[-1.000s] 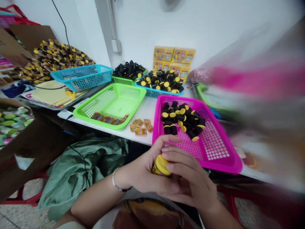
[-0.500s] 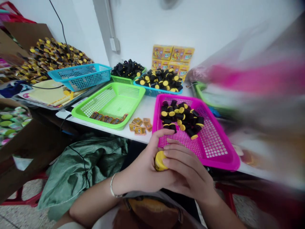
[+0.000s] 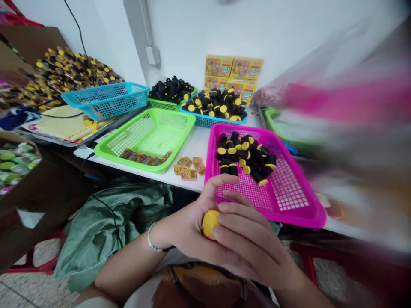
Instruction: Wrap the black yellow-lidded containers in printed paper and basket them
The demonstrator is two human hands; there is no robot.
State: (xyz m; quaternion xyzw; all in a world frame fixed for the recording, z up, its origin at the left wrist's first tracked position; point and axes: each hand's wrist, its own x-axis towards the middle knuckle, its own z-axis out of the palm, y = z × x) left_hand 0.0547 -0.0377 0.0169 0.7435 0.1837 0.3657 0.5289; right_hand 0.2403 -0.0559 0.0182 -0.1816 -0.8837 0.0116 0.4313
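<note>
Both hands meet in front of me, low at the middle of the view. Between them is a small container with a yellow cap; its body is hidden by the fingers. My left hand, with a bracelet at the wrist, is closed round it. My right hand wraps over from the other side, its fingertips against the cap. Just beyond lies a magenta basket holding several black containers with yellow caps. Several small printed orange packets lie on the white table, left of that basket.
A green basket holds a row of packets. Behind are a blue basket of yellow-capped containers, a green basket of black pieces and yellow printed boxes. A blue basket stands left. Green sacking hangs below.
Both hands have shifted slightly left and down with the container. The yellow cap now faces more toward me, and the right fingers lie further across it.
</note>
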